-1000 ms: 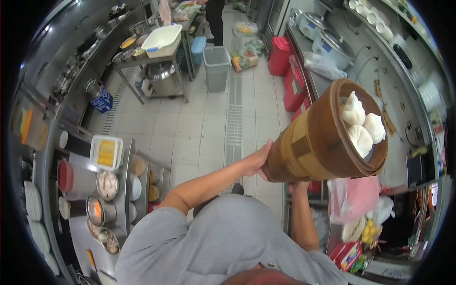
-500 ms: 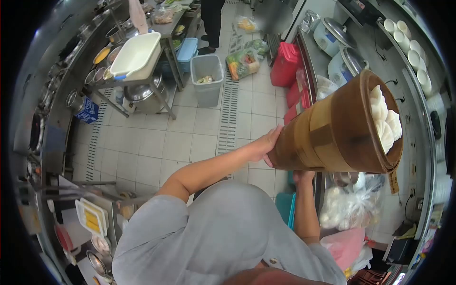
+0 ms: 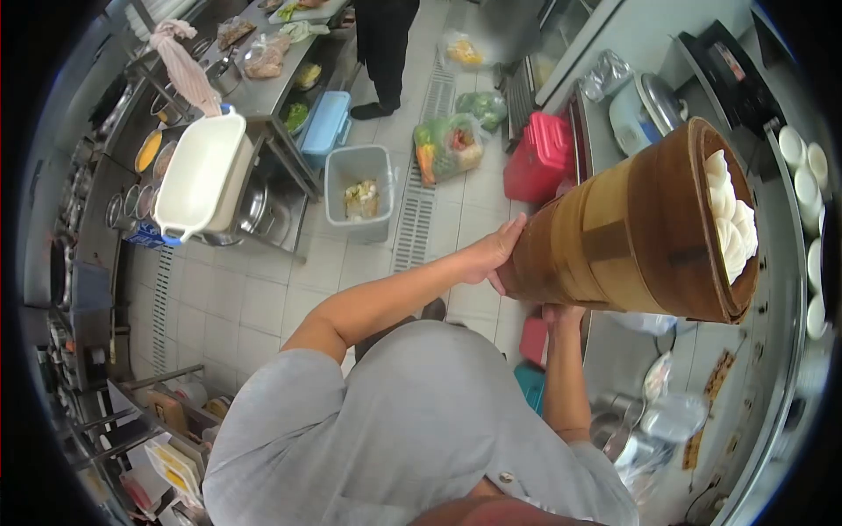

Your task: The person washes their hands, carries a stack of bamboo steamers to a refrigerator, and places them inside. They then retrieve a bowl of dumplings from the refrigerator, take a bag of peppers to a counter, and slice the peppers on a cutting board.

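I carry a tall stack of bamboo steamer baskets in front of my chest. White steamed buns fill the top basket. My left hand presses against the lower left side of the stack. My right hand supports the stack from underneath, and the baskets hide most of it.
A grey bin stands on the tiled floor ahead, near a floor drain. A white tub sits on a steel table at left. A red container, rice cookers and white bowls line the right counter. Another person stands ahead.
I have moved forward along the aisle with the stack; the bin, the white tub and the red container are closer. The stack tilts more side-on, so fewer buns show.
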